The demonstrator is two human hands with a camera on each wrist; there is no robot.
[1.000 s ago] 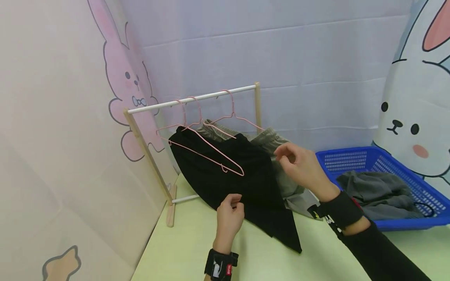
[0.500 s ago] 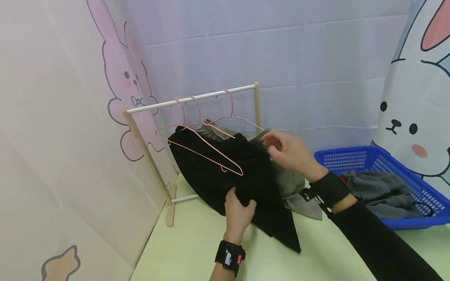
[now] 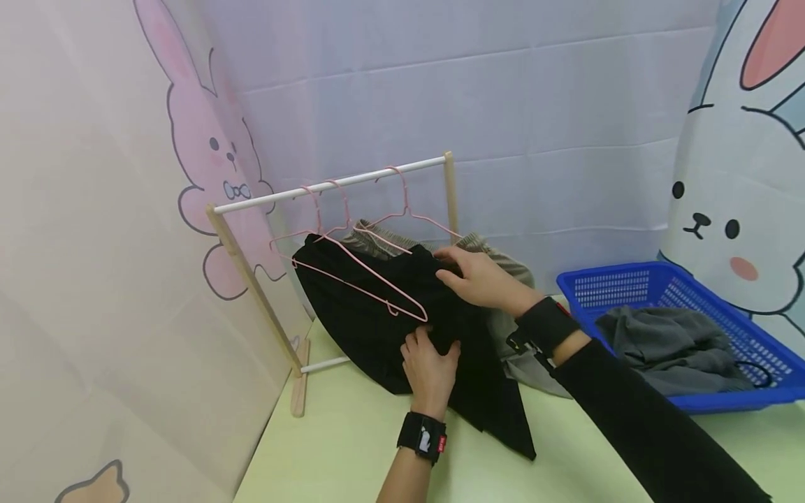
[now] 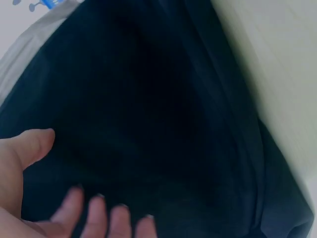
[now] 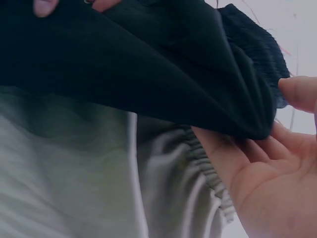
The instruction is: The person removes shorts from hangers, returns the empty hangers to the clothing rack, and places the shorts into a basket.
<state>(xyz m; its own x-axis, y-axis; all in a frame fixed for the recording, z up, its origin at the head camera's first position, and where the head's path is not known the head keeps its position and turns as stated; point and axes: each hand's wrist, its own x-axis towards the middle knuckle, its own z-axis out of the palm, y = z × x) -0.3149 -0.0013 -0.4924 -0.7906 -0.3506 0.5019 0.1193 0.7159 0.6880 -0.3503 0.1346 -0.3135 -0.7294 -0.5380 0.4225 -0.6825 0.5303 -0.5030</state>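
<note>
Black pants (image 3: 358, 349) with an elastic waistband hang at a slant on a pink clip hanger (image 3: 396, 290). My left hand (image 3: 430, 367) lies against the front of their lower part, thumb and fingers spread. At their upper right corner is my right hand (image 3: 478, 279). In the right wrist view its fingers (image 5: 223, 153) reach behind the black fabric's folded edge, while the thumb (image 5: 297, 91) stays apart near the waistband. Behind hang beige pants (image 3: 516, 272) with a gathered waist, partly covered by the black pair.
The hangers hook over the white rail (image 3: 371, 179) of a small wooden-legged rack (image 3: 254, 286). At right on the pale table (image 3: 339, 447) stands a blue basket (image 3: 736, 401) with a grey garment (image 3: 666, 349) inside. Printed rabbit curtains enclose the left and back.
My right hand has moved left from beside the beige pants to the black pants' upper corner. My left hand has risen and spread its fingers against the black fabric.
</note>
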